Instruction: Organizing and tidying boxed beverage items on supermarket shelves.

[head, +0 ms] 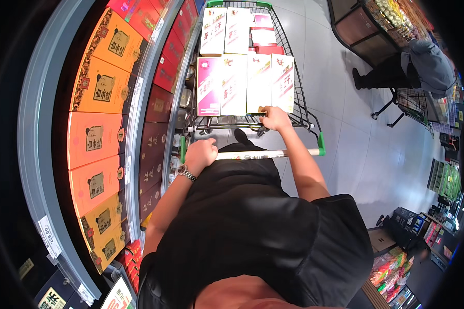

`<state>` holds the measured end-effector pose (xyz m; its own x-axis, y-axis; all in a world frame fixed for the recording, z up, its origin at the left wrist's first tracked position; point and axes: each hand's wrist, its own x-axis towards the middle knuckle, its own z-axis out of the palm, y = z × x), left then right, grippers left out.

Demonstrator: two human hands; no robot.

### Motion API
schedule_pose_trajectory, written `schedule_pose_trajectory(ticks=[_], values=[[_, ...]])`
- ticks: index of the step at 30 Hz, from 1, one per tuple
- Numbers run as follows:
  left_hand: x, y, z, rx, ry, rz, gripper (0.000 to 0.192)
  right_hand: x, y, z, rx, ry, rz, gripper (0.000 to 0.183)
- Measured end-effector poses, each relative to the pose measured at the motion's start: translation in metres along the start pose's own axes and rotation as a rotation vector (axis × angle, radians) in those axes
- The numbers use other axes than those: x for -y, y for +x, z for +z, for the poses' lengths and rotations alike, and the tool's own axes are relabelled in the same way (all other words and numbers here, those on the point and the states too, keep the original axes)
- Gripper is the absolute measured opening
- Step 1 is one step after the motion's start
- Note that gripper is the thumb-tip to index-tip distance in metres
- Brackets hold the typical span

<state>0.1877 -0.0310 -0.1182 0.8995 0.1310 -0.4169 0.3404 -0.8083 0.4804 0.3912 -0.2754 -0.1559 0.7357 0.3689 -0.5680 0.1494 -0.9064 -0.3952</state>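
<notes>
A wire shopping cart (pixel 299 92) with green corners stands in front of me, loaded with white and magenta cartons (pixel 234 85) in two rows. My left hand (pixel 202 152), with a metal watch on its wrist, is closed over the left part of the cart handle (pixel 251 155). Above the handle, my right hand (pixel 277 119) is at the cart's near rim, fingers bent against the lower edge of a white carton (pixel 259 83). Its fingertips are partly hidden, so whether they grip the carton is unclear. Smaller red-and-white boxes (pixel 263 36) lie at the cart's far right.
Shelving (pixel 135 116) with orange and salmon gift boxes (pixel 96 141) runs close along the left. Grey tiled floor (pixel 324 108) extends to the right. A person (pixel 429 69) stands there beside another cart (pixel 413 104), near a display bin (pixel 363 31). Another person (pixel 402 231) is at lower right.
</notes>
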Motion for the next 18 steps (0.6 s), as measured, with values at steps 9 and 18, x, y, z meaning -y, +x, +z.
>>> schedule_pose_trajectory(ticks=[9,18], values=[[-0.0013,0.0002,-0.005,0.029,-0.034,0.031,0.032,-0.0028,0.0068,0.0016,0.045,-0.04,0.023,0.048],[-0.0046,-0.0005,-0.0096,0.08,-0.019,-0.014,0.03,0.0008,0.0047,-0.0001,0.05,-0.043,-0.005,0.054]])
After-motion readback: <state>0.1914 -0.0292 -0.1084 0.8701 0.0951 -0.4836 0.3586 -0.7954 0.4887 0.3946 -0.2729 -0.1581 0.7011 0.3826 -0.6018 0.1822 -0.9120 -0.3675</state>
